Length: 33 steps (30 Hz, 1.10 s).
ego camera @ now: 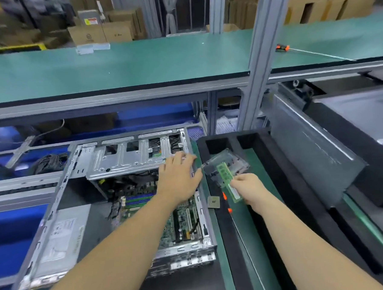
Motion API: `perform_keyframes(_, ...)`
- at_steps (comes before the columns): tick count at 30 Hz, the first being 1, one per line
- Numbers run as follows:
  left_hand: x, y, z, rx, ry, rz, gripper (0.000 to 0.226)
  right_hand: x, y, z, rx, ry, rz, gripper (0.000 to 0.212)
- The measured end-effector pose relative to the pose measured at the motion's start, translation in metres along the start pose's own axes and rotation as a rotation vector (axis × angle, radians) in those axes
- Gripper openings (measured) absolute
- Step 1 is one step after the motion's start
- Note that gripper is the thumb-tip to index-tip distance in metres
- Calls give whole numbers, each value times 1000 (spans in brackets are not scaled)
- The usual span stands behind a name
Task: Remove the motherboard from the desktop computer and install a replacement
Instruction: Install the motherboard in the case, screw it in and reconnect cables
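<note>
Open desktop computer (114, 206) on the workbench, memory module out.

The motherboard (181, 220) lies inside the case toward its right side, largely hidden by the left forearm; its components are blurred. The case rests on a dark mat under a green shelf (115, 66) at the bench's far edge, with cartons behind. The left hand (179, 178) rests, fingers spread, on the case's right rim. The right hand (248, 186) pinches a green memory module (226, 176) over the black foam tray (262, 163), beside a clear plastic case (229, 158).
</note>
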State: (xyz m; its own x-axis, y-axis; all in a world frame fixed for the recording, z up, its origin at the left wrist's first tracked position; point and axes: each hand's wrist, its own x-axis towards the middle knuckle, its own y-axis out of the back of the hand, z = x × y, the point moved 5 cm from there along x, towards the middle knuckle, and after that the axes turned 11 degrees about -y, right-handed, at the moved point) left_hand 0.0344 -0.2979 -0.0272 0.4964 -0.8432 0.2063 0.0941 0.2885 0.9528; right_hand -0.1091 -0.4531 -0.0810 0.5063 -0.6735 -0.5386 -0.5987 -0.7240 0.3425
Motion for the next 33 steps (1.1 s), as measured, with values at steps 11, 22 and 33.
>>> perform_keyframes(11, -1, 3, -7, -49, -4, 77, 55, 51, -71, 13, -202, -52, -11, 14)
perform_keyframes(22, 2, 10, -11, -99, -86, 69, 53, 51, -79, 5, -516, 21, 8, 20)
perform_keyframes(33, -71, 62, -145, 133, 100, -77, 19, -33, -72, -75, -186, 435, 338, 27)
